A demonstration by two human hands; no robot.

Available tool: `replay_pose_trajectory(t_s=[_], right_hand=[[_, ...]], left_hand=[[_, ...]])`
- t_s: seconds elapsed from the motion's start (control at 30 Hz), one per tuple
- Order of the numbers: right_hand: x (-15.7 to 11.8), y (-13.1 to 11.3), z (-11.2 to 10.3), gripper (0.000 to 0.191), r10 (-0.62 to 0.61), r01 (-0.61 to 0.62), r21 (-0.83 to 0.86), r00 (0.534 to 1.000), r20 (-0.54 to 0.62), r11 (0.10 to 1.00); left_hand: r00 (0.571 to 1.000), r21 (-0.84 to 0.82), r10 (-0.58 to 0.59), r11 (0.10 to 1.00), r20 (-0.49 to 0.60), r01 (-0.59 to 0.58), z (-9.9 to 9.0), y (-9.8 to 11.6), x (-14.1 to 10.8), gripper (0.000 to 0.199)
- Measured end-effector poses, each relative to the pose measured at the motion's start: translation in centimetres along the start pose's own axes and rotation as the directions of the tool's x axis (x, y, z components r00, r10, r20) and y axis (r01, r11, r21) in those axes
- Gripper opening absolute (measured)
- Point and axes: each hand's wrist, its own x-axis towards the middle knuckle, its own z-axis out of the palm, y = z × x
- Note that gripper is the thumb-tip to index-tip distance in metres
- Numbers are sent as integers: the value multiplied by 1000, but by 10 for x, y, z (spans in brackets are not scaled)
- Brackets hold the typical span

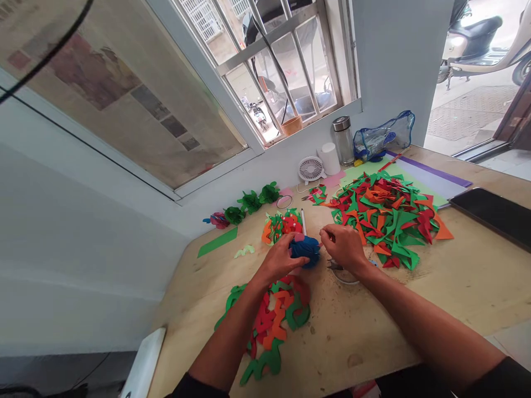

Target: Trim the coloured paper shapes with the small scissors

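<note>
My left hand (277, 257) is closed around a dark blue layered bundle (308, 253), which looks like a flower of paper or felt. Just right of it, my right hand (344, 244) is pinched with the fingertips together. Whether a thread or anything else sits in that pinch is too small to see. Beneath the right wrist lies a pale ring (347, 282), with a dark pointed tool tip (334, 265) beside it. Wavy green, red and orange cutouts (275, 315) spread under my left forearm, and smaller pieces (286, 222) are heaped beyond the left hand.
Green, red and orange scraps (385, 215) form a big pile at right. A phone (493, 213) lies beyond it. Along the wall stand several finished-looking flowers (249, 202), a small fan (311, 169), a white cylinder (329, 159), a glass bottle (343, 142) and a clear pouch (384, 137).
</note>
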Motion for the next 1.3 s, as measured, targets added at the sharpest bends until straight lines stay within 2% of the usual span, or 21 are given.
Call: replay_pose_trajectory(t_s=[0.33,0.7,1.03,1.3], right_hand=[[1,1,-1,29,-1,1,-1,1000,-5,1000],[3,3,0,27,10,-10,29,1000,10,1000],[3,1,-2,27,-7,6,37,1000,6,999],[2,2,-2,25,3,-4,51,1000,10,999]], left_hand=[[993,-35,59,998,105,-56,-3,5,5,71],[995,-9,41,999,92,-41,-4,9,6,55],[989,17,55,998,137,-58,-9,13,8,52],[994,28,52,998,101,-55,-8,9,10,52]])
